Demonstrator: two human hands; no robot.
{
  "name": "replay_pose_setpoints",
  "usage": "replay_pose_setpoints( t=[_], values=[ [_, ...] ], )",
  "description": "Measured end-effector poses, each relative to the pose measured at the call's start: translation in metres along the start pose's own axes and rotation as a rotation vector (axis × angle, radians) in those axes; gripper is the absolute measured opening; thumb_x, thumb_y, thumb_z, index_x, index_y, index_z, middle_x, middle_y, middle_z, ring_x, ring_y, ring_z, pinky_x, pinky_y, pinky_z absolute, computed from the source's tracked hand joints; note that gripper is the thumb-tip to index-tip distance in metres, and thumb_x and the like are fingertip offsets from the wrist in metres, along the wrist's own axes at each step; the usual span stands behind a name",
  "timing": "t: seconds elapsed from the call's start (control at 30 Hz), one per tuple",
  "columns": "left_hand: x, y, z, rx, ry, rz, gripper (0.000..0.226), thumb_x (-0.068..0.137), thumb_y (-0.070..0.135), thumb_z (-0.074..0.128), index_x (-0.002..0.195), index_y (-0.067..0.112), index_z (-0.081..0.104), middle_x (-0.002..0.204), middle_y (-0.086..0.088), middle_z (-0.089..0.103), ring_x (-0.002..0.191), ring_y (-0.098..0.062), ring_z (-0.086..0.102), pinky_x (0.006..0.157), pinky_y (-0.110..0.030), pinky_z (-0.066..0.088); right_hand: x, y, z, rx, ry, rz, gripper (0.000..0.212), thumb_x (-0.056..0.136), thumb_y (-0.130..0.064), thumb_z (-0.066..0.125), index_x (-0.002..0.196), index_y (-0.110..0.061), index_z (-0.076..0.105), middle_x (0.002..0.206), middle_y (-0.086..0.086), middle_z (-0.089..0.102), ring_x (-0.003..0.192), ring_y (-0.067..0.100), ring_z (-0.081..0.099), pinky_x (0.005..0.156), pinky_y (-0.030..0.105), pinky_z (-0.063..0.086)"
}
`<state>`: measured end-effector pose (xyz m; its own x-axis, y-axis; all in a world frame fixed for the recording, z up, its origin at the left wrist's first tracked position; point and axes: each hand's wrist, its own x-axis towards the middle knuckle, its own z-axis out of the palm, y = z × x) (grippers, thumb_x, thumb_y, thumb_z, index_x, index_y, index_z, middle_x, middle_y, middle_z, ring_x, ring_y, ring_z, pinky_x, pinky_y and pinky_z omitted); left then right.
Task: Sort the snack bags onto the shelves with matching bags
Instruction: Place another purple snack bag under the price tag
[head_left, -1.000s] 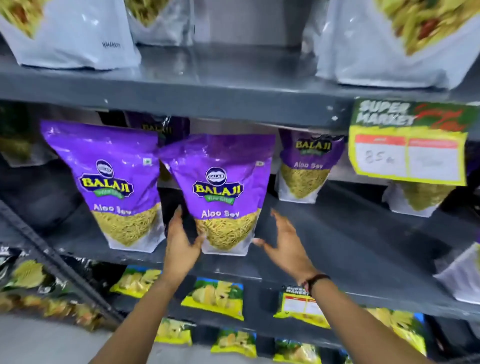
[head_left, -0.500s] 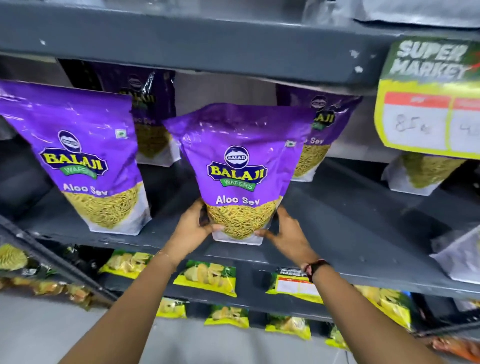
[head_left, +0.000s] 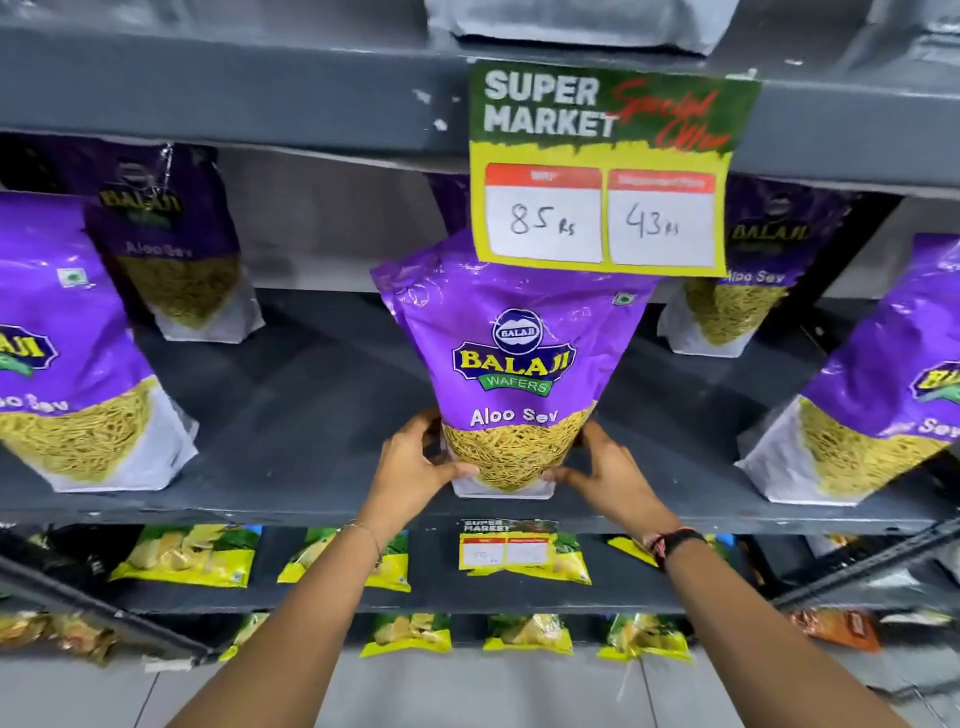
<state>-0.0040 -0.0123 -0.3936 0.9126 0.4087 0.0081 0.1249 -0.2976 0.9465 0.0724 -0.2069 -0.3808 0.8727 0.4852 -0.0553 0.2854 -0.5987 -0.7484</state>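
Note:
A purple Balaji Aloo Sev bag stands upright near the front of the grey middle shelf. My left hand grips its lower left corner and my right hand grips its lower right corner. Matching purple bags stand on the same shelf: one at the front left, one at the back left, one at the back right and one at the front right.
A green and yellow price card hangs from the shelf above, covering the held bag's top right. Yellow-green snack bags lie on the lower shelves. A white bag sits on the top shelf.
Both hands went from open beside the purple bag to closed on its lower corners. The bag and my view have shifted right along the shelf, under the price card.

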Motion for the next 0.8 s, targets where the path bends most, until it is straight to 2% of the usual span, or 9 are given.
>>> replay_pose_setpoints(
  t=[0.17, 0.3, 0.43, 0.63, 0.8],
  values=[
    [-0.0029, 0.0031, 0.0018, 0.005, 0.001, -0.011, 0.055, 0.056, 0.001, 0.079, 0.104, 0.009, 0.052, 0.098, -0.009, 0.063, 0.090, -0.024, 0.060, 0.082, -0.032, 0.048, 0.0000, 0.0004, -0.0034, 0.035, -0.019, -0.005, 0.054, 0.071, -0.022, 0.072, 0.117, -0.013, 0.045, 0.119, 0.009, 0.063, 0.113, 0.027, 0.056, 0.099, 0.043, 0.042],
    [-0.0026, 0.0027, 0.0006, 0.013, -0.007, -0.019, 0.054, 0.058, 0.003, 0.078, 0.105, 0.007, 0.051, 0.099, -0.009, 0.063, 0.093, -0.024, 0.059, 0.084, -0.033, 0.048, 0.0001, 0.0001, -0.0020, 0.053, -0.033, -0.013, 0.057, 0.073, -0.019, 0.071, 0.121, -0.013, 0.041, 0.121, 0.010, 0.062, 0.112, 0.027, 0.056, 0.092, 0.033, 0.042],
    [-0.0020, 0.0010, -0.0024, 0.017, 0.000, -0.032, 0.056, 0.057, 0.004, 0.079, 0.106, 0.007, 0.051, 0.103, -0.013, 0.064, 0.095, -0.026, 0.060, 0.087, -0.035, 0.049, 0.0011, -0.0008, 0.0015, 0.069, -0.033, -0.010, 0.059, 0.073, -0.020, 0.071, 0.123, -0.015, 0.040, 0.123, 0.012, 0.061, 0.114, 0.028, 0.056, 0.096, 0.039, 0.043],
    [-0.0047, 0.0017, -0.0022, 0.002, -0.003, -0.029, 0.057, 0.059, 0.002, 0.077, 0.109, 0.005, 0.050, 0.107, -0.014, 0.063, 0.098, -0.025, 0.058, 0.082, -0.032, 0.048, 0.0007, -0.0004, 0.0011, 0.081, -0.055, -0.014, 0.059, 0.074, -0.019, 0.070, 0.124, -0.014, 0.038, 0.126, 0.012, 0.059, 0.117, 0.028, 0.053, 0.101, 0.042, 0.042],
    [-0.0080, 0.0011, -0.0017, -0.005, -0.012, -0.017, 0.057, 0.059, 0.002, 0.077, 0.110, 0.005, 0.050, 0.109, -0.017, 0.063, 0.101, -0.027, 0.059, 0.082, -0.032, 0.049, -0.0025, 0.0015, 0.0002, 0.090, -0.062, -0.026, 0.059, 0.075, -0.018, 0.069, 0.124, -0.013, 0.038, 0.126, 0.010, 0.059, 0.117, 0.026, 0.053, 0.098, 0.036, 0.041]
  ],
)
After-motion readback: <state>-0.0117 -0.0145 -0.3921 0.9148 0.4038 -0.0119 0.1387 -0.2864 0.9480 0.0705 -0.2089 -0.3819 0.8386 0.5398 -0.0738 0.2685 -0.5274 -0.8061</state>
